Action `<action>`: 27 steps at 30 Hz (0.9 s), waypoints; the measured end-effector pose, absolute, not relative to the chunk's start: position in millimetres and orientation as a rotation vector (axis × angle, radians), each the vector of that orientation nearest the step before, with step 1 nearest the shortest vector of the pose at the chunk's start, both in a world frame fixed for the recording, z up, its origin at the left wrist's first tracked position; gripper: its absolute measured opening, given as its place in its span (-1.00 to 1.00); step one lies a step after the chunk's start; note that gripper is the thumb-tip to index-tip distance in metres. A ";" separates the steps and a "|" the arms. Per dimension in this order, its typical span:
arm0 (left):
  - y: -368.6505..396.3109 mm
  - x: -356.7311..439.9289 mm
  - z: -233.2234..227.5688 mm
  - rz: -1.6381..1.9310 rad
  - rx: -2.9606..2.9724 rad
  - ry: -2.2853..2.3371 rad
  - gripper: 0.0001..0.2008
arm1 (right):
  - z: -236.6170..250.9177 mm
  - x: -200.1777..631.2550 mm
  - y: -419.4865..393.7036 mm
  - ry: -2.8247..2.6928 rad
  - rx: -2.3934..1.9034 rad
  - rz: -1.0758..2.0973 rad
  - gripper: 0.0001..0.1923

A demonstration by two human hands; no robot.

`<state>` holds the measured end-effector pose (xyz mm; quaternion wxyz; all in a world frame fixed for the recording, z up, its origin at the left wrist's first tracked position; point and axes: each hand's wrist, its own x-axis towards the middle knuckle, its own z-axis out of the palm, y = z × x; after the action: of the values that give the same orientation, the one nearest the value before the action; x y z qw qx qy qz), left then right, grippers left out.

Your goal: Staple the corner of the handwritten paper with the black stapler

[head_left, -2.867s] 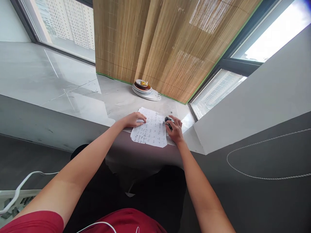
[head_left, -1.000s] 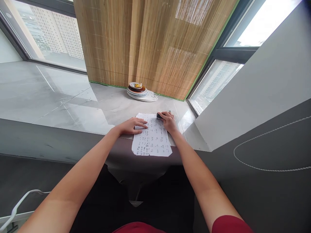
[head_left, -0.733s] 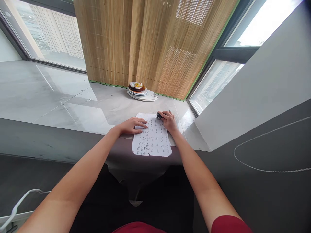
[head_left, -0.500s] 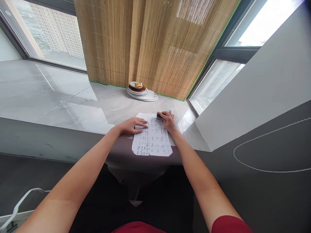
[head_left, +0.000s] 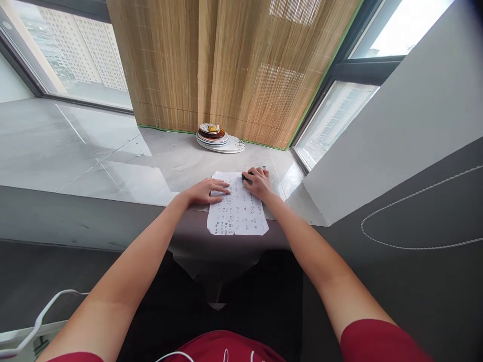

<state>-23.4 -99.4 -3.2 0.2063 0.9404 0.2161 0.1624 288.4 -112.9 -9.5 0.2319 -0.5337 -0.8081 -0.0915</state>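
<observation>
A pale stone surface carries a printed paper sheet at its near edge, overhanging it. The left hand lies flat on the sheet's left part, fingers spread. The right hand curls its fingers around a small dark object at the sheet's far right corner.

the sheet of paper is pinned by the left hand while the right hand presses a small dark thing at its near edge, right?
Not quite. The head view shows the right hand pressing the small dark thing at the far edge of the sheet of paper; the left hand does pin it.
</observation>
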 end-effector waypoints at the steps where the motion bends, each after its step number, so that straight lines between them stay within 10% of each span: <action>1: -99.7 -23.5 -3.0 0.452 2.619 0.610 -0.59 | -9.5 287.6 -114.4 -2.193 -1.483 -0.250 -0.57; 7: -100.1 -26.1 -3.2 0.433 2.618 0.630 -0.58 | -14.9 297.4 -113.6 -1.768 -1.754 -0.080 -0.29; 16: -101.5 -26.6 -2.4 0.468 2.564 0.648 -0.58 | 4.4 299.2 -124.9 -1.354 -1.698 -0.041 -0.72; 27: -93.5 -24.4 -13.8 0.877 2.279 1.009 -0.72 | 0.8 207.5 -168.4 -1.551 -1.690 0.283 -0.74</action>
<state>-24.4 -93.5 -13.8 0.2471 0.8357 0.3702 0.3218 207.5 -168.4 0.8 0.4035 -0.6690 -0.6140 0.1122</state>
